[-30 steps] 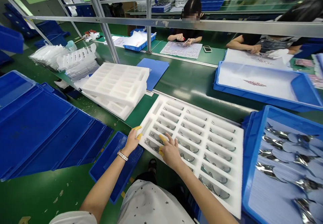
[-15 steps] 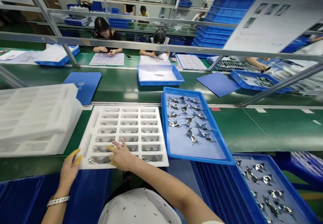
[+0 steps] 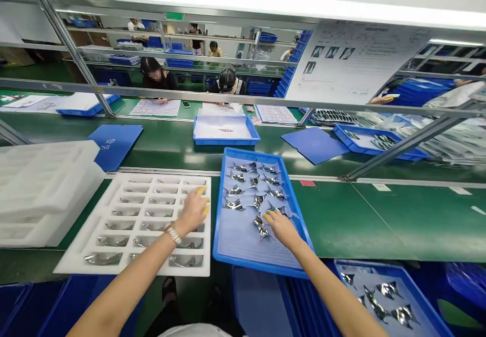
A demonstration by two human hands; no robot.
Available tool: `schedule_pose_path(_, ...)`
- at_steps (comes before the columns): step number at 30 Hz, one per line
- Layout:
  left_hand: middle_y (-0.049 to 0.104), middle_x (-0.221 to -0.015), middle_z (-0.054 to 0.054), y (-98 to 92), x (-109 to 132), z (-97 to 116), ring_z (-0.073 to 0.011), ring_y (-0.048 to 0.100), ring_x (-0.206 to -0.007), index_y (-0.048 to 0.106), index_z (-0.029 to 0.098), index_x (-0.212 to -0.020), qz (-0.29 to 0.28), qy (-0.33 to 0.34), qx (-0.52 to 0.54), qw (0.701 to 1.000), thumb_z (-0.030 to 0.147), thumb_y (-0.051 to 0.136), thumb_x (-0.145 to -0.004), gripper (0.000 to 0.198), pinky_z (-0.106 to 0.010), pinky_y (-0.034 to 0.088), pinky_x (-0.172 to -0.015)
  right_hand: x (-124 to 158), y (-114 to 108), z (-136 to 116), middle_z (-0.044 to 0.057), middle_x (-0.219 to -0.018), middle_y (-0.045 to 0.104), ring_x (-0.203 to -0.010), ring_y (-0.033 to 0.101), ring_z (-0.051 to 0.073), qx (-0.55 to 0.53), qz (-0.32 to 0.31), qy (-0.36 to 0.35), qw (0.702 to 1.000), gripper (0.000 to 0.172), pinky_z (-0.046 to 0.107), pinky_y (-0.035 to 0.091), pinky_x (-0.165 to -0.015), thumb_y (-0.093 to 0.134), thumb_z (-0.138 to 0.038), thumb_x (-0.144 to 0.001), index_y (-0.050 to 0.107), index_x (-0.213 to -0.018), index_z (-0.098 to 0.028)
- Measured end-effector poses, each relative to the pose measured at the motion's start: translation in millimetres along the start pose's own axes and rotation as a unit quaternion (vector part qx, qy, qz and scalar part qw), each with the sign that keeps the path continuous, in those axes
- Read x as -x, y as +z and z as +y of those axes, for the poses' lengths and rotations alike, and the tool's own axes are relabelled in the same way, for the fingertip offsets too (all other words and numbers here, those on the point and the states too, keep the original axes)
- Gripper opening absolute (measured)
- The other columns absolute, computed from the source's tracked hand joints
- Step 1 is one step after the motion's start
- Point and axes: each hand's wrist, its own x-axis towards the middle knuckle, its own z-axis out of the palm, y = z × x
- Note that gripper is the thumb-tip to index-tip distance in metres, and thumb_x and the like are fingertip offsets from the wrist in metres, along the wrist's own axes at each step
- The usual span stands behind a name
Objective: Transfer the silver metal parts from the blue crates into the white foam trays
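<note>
A white foam tray (image 3: pixel 93 256) with rows of slots holding curved shiny metal parts lies in front of me. My left hand (image 3: pixel 192 209), yellow finger cots on its fingertips, rests over the tray's right side with fingers curled; what it holds, if anything, is hidden. To the right sits a blue tray (image 3: pixel 222 235) lined with pale paper and scattered with several shiny metal pieces (image 3: pixel 241 191). My right hand (image 3: pixel 281 226) reaches into it, fingertips touching a metal piece (image 3: pixel 261 225), fingers bent and apart.
A stack of empty white foam trays (image 3: pixel 38 190) stands at the left. Another blue tray of metal pieces (image 3: pixel 383 296) is at the lower right. Blue trays and lids lie on the green belt (image 3: pixel 170 144). Other people work across it behind metal rails.
The view swung right and up. My left hand moved from the foam tray's left corner to its right side. My right hand left the foam tray and reached into the blue tray.
</note>
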Motion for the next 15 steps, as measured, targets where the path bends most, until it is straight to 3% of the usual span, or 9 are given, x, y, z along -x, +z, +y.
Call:
schedule_pose_path(3,0.048,-0.149,-0.016,68.7,-50,41,-0.0376,0.035,-0.141,0.073,0.017,-0.091,-0.087,-0.024,-0.014,0.996,0.014,0.058,-0.084,0.017,-0.060,0.032,-0.113,-14,19,9,0.011,-0.125,0.065,-0.105,0.058,0.023,0.024,0.008,-0.070,0.997,0.039,0.034,0.048,-0.085,0.044,-0.003,-0.090,0.068,-0.117,-0.018)
schedule_pose_path(6,0.047,-0.151,-0.016,113.6,-73,53,-0.0401,0.028,-0.146,0.075,0.016,-0.098,-0.132,-0.099,-0.052,0.985,0.006,0.054,-0.083,0.028,-0.065,0.024,-0.115,-25,33,10,0.011,-0.118,0.066,-0.100,0.060,0.024,0.045,0.028,-0.115,0.992,0.032,0.036,0.049,-0.078,0.046,-0.007,-0.091,0.069,-0.109,-0.019)
schedule_pose_path(10,0.045,-0.153,-0.015,140.2,-74,52,-0.0411,0.013,-0.152,0.078,0.019,-0.106,-0.161,-0.124,-0.127,0.971,0.009,0.057,-0.083,0.032,-0.064,0.012,-0.120,-27,53,22,0.010,-0.111,0.068,-0.098,0.061,0.025,0.033,0.066,-0.176,0.982,0.036,0.038,0.048,-0.076,0.042,-0.007,-0.091,0.069,-0.106,-0.024)
schedule_pose_path(13,0.048,-0.151,-0.012,148.4,-69,46,-0.0392,0.012,-0.153,0.077,0.025,-0.109,-0.163,-0.102,-0.152,0.970,0.018,0.059,-0.085,0.031,-0.065,0.010,-0.120,-33,75,47,0.009,-0.106,0.070,-0.098,0.061,0.026,-0.004,0.093,-0.248,0.964,0.044,0.040,0.046,-0.078,0.041,-0.005,-0.086,0.070,-0.105,-0.031)
schedule_pose_path(15,0.048,-0.151,-0.013,151.6,-68,39,-0.0384,0.014,-0.152,0.078,0.025,-0.108,-0.149,-0.086,-0.152,0.973,0.022,0.056,-0.087,0.030,-0.065,0.012,-0.120,-44,94,70,0.008,-0.102,0.069,-0.096,0.060,0.026,-0.019,0.143,-0.319,0.937,0.046,0.043,0.043,-0.081,0.045,-0.007,-0.081,0.069,-0.107,-0.038)
